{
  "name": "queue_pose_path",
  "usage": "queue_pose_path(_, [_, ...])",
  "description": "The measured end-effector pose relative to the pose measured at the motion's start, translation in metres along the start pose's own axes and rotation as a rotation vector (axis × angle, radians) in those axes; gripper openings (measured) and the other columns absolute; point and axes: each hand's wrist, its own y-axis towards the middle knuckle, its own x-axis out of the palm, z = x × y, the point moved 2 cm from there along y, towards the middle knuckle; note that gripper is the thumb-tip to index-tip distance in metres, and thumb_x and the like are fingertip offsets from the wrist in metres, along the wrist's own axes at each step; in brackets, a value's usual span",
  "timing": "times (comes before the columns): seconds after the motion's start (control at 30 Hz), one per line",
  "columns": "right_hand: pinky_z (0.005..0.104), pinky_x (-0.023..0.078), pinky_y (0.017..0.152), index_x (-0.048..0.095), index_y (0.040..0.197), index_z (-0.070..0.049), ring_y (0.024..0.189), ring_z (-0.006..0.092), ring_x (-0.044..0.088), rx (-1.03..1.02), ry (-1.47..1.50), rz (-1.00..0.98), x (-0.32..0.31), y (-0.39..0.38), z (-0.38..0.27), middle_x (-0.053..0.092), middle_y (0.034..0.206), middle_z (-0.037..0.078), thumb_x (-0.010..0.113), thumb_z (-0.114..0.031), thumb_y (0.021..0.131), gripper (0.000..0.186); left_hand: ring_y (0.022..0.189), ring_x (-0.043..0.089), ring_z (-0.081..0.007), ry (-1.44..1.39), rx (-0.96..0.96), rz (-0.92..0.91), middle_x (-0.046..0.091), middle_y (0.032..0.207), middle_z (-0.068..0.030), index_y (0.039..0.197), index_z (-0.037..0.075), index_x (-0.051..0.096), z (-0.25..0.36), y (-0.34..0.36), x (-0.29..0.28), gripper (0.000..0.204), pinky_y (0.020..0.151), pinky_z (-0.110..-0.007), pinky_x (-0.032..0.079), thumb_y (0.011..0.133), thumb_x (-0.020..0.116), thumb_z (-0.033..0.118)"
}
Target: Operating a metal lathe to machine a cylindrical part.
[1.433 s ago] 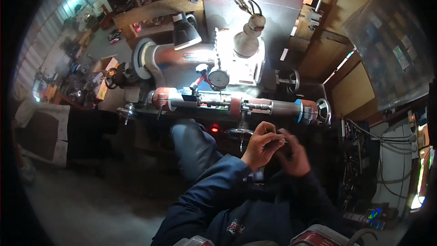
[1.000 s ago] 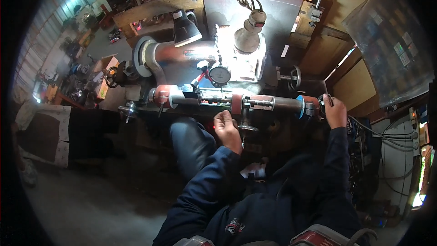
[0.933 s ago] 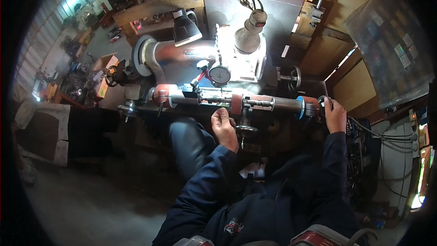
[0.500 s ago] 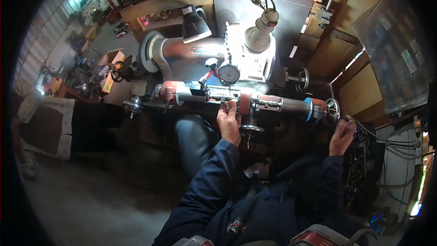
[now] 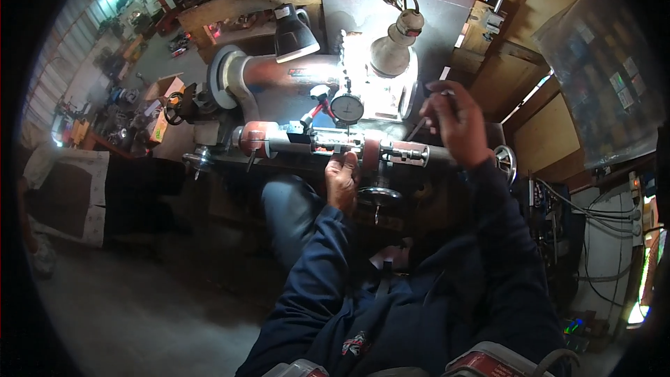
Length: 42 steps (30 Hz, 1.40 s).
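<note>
My left hand [image 5: 342, 176] is closed, thumb and fingers pressed together at the front of a brightly lit metal part [image 5: 338, 142] on the machine's long bar; what the fingertips pinch is hidden by glare. Raised over the bar's right half, my right hand [image 5: 457, 124] grips a thin metal rod-like tool [image 5: 417, 130] that slants down toward the bar. Just behind the lit part stands a round dial indicator [image 5: 347, 108] on a red-and-black arm. A brown collar [image 5: 370, 150] sits right of my left hand, beside a bright jointed fitting [image 5: 410, 154].
Behind the bar lies a large cylindrical machine housing [image 5: 289, 75]. A black lamp [image 5: 293, 38] and a pale lamp [image 5: 392, 54] hang above it. Handwheels stick out at the front [image 5: 379, 196] and right end [image 5: 505, 163]. Another person [image 5: 35, 195] is at far left.
My right hand has moved from beside the right-end handwheel up and left, over the bar, with the thin tool now visible. My left hand stays at the lit part; the view has shifted slightly.
</note>
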Motion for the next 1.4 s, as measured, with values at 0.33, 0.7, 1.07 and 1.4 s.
queue_pose_path(0.33, [0.0272,0.045,0.055,0.054,0.117,-0.006,0.056,0.011,0.055,-0.16,-0.3,-0.061,0.042,0.016,0.024,0.059,0.066,0.006,0.052,-0.01,0.097,0.021,0.052,0.037,-0.0041,-0.123,-0.009,-0.112,0.046,0.065,0.0054,0.122,0.008,0.054,-0.005,0.002,-0.009,0.034,0.046,-0.018,0.028,0.093,0.061,0.025])
queue_pose_path(0.7, [0.0336,0.048,0.059,0.053,0.127,-0.007,0.059,0.0195,0.06,-0.39,-0.354,-0.207,0.042,0.022,0.015,0.063,0.069,0.011,0.051,-0.022,0.098,0.033,0.06,0.041,-0.0021,-0.23,-0.045,-0.113,0.054,0.081,0.0074,0.129,0.012,0.05,-0.006,0.004,-0.006,0.035,0.052,-0.016,0.035,0.095,0.058,0.016])
queue_pose_path(1.07, [0.0199,0.036,0.048,0.064,0.103,-0.004,0.055,0.0032,0.044,0.177,0.164,-0.388,0.031,0.034,0.018,0.053,0.07,-0.002,0.045,-0.03,0.101,0.033,0.058,0.036,-0.0016,-0.219,-0.024,-0.159,0.05,0.081,0.0088,0.134,0.01,0.047,-0.012,0.008,-0.01,0.046,0.05,-0.017,0.03,0.093,0.062,0.022])
queue_pose_path(1.4, [0.0232,0.04,0.055,0.066,0.101,-0.004,0.061,0.0054,0.046,0.081,0.005,-0.4,0.039,0.036,0.032,0.056,0.073,-0.002,0.044,-0.035,0.101,0.038,0.06,0.04,-0.0037,-0.264,-0.013,-0.189,0.053,0.091,0.004,0.135,0.009,0.044,-0.016,0.015,-0.021,0.045,0.053,-0.017,0.033,0.094,0.059,0.02])
